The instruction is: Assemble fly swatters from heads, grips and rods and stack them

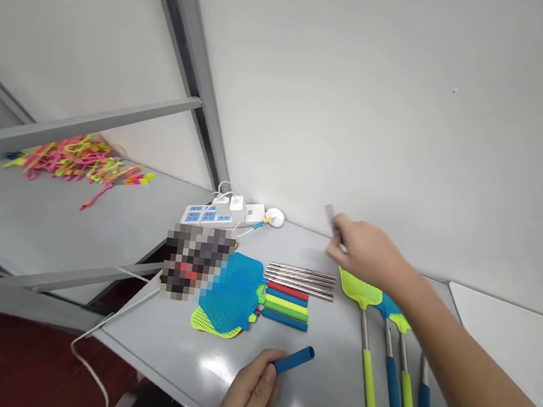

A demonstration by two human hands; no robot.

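Observation:
My left hand (pixel 250 389) is closed around a blue foam handle sleeve (pixel 296 360), its open end pointing up and to the right. Raised over the back of the table, my right hand (pixel 365 249) grips a short metal rod (pixel 330 218), smeared by motion. Several silvery metal rods (pixel 301 280) lie side by side between the hands. Just in front of them is a row of foam sleeves (pixel 286 305) in red, blue, yellow and green. Mesh fly swatter heads (pixel 233 292), blue over yellow-green, are stacked to the left. Under my right forearm lie several fly swatters with handles (pixel 368 385).
A power strip (pixel 199 215) with plugs and cables stands against the wall. Beside the swatter heads sits a pixelated item (pixel 197 264). A grey metal frame (pixel 198 79) rises on the left; beyond it a shelf holds a colourful pile (pixel 78 159). A white board (pixel 510 338) lies right.

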